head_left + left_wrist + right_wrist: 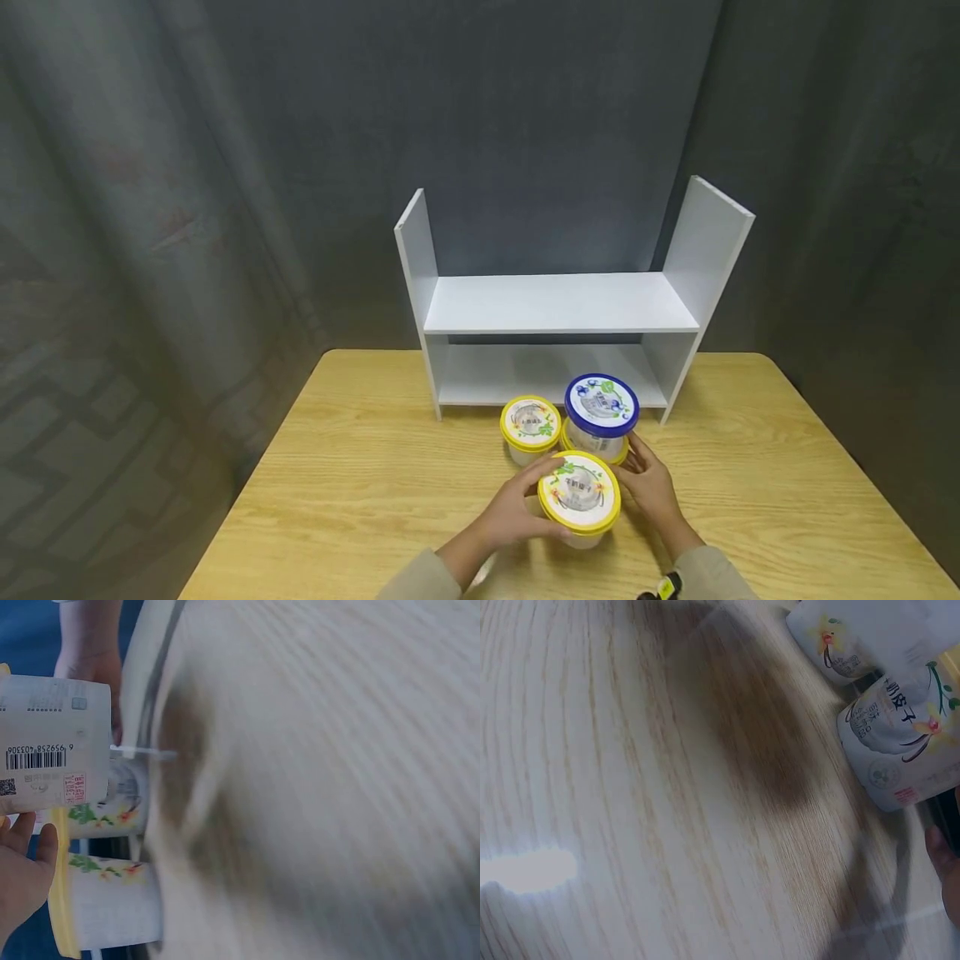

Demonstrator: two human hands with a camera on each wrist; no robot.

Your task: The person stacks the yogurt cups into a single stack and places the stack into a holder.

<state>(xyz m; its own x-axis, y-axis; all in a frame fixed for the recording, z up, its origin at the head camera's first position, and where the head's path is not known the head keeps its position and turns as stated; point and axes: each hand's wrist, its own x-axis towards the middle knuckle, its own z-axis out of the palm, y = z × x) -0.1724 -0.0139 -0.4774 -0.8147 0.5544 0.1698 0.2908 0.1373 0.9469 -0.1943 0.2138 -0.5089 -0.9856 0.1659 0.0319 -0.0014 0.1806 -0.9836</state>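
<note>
My left hand (513,512) grips a white tub (581,493) with a yellow lid, thumb in front and fingers along its far side. The left wrist view shows its barcoded side (56,742), with the base raised above the wooden table. Just behind it, a blue-lidded tub (600,406) is stacked on another yellow-lidded tub (617,457). My right hand (652,487) holds that lower tub at its right side, fingers bent against it. To the left stands a third yellow-lidded tub (530,423), untouched.
A white two-tier shelf (562,304) stands at the back, its lower board (480,375) right behind the tubs. Its side panels (708,246) rise above the upper board. Dark curtains (525,125) hang around the wooden table (360,467).
</note>
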